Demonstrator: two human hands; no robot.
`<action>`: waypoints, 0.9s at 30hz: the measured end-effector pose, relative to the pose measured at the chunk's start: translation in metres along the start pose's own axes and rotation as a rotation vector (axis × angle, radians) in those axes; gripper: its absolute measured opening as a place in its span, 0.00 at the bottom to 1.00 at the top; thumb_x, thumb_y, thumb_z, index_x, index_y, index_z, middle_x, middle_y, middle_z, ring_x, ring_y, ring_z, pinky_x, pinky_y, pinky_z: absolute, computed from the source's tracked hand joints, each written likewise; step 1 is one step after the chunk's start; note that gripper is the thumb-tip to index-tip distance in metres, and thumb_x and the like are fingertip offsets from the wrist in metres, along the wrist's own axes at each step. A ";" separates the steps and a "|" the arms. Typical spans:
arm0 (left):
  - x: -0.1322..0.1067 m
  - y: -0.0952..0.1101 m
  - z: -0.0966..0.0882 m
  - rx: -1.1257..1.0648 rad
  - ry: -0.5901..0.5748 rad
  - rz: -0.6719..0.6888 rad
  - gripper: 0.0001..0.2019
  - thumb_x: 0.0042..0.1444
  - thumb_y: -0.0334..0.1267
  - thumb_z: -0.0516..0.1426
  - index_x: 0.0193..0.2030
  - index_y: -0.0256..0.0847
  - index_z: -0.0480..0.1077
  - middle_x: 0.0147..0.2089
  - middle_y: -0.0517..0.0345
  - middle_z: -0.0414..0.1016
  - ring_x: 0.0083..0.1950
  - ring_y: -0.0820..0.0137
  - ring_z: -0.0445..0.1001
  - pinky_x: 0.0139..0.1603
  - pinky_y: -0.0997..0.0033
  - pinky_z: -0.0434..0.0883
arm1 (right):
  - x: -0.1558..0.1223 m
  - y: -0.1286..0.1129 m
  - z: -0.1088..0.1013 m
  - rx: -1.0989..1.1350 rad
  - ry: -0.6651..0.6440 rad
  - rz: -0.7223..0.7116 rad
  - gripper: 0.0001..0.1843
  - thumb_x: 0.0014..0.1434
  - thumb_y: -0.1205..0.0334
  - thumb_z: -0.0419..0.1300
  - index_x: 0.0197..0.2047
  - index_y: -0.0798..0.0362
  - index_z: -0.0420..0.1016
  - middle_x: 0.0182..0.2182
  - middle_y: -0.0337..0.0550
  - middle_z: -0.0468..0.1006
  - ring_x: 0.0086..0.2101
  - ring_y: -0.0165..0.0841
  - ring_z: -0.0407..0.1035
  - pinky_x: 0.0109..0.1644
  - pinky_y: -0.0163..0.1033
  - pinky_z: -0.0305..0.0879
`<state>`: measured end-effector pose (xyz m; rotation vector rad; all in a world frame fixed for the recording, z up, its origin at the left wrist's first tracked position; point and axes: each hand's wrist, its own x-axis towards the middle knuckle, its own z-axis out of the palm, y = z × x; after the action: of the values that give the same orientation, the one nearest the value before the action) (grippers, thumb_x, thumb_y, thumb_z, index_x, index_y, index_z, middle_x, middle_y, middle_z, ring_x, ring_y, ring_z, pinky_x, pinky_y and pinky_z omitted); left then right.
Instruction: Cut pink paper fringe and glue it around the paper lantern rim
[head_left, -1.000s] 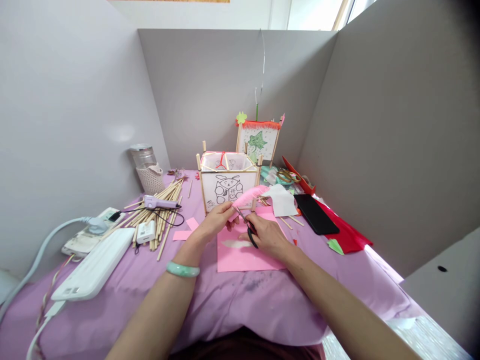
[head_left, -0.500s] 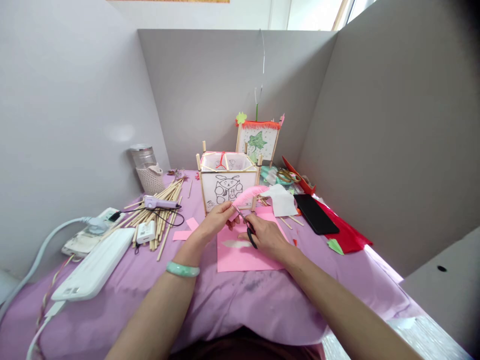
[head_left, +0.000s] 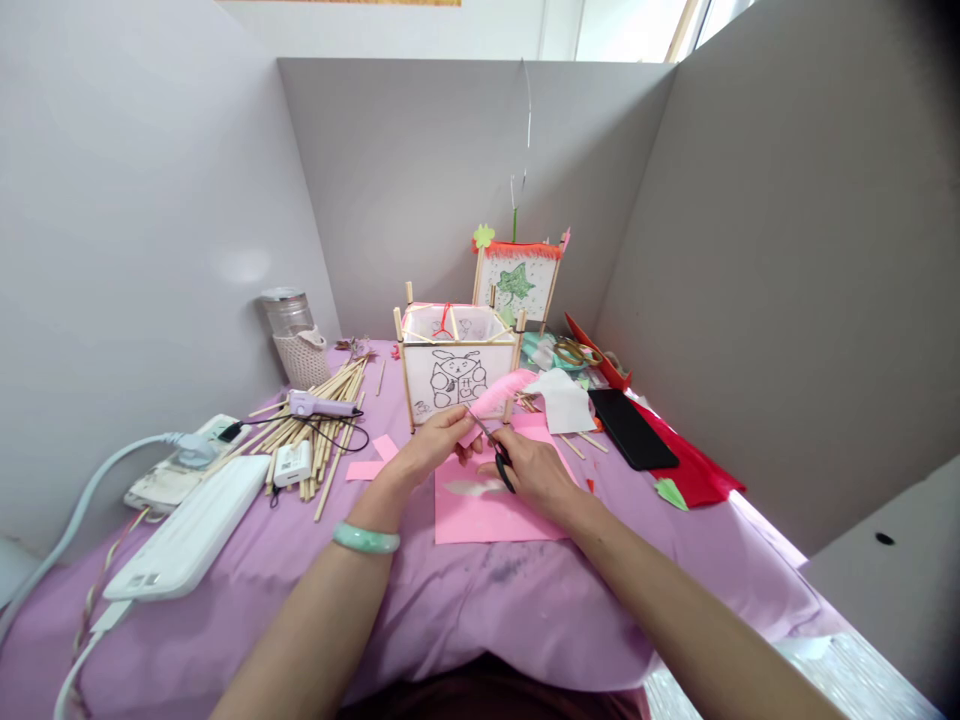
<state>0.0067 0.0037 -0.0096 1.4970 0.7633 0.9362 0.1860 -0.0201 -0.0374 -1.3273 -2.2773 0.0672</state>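
Note:
My left hand [head_left: 427, 450] pinches a folded strip of pink paper [head_left: 501, 391] that curls up and to the right. My right hand [head_left: 534, 470] grips black-handled scissors [head_left: 496, 455], whose blades point up-left into the strip near my left fingers. Both hands hover over a pink paper sheet [head_left: 487, 510] lying flat on the purple cloth [head_left: 465, 610]. Just behind them stands a square stick-framed lantern [head_left: 455, 366] with a rabbit drawing on its front.
Bamboo sticks [head_left: 319, 425], a purple glue gun [head_left: 319, 405], a white power strip [head_left: 191, 540] and a jar [head_left: 289, 320] lie at left. A second lantern with a leaf drawing [head_left: 517, 280], a black phone [head_left: 630, 428] and red paper [head_left: 697, 470] are at right. Grey partition walls enclose the desk.
The scissors and pink strip have shifted only slightly; the hands stay in the same place above the pink sheet.

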 end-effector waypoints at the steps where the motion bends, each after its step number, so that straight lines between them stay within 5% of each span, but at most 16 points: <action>1: 0.000 0.000 0.000 0.008 -0.010 -0.007 0.13 0.56 0.46 0.53 0.31 0.37 0.64 0.27 0.58 0.71 0.24 0.76 0.67 0.26 0.74 0.65 | 0.000 0.001 0.001 0.005 0.003 -0.005 0.15 0.58 0.51 0.57 0.43 0.52 0.65 0.35 0.42 0.75 0.33 0.32 0.71 0.32 0.33 0.56; 27: -0.002 0.002 0.001 0.020 -0.039 -0.023 0.10 0.56 0.42 0.52 0.30 0.37 0.64 0.26 0.58 0.71 0.24 0.75 0.67 0.26 0.73 0.64 | 0.000 -0.003 -0.005 0.047 -0.014 -0.010 0.14 0.60 0.52 0.56 0.43 0.53 0.67 0.35 0.43 0.76 0.33 0.32 0.71 0.34 0.33 0.58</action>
<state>0.0065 0.0016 -0.0083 1.5169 0.7623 0.8825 0.1861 -0.0223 -0.0317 -1.2951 -2.2798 0.1266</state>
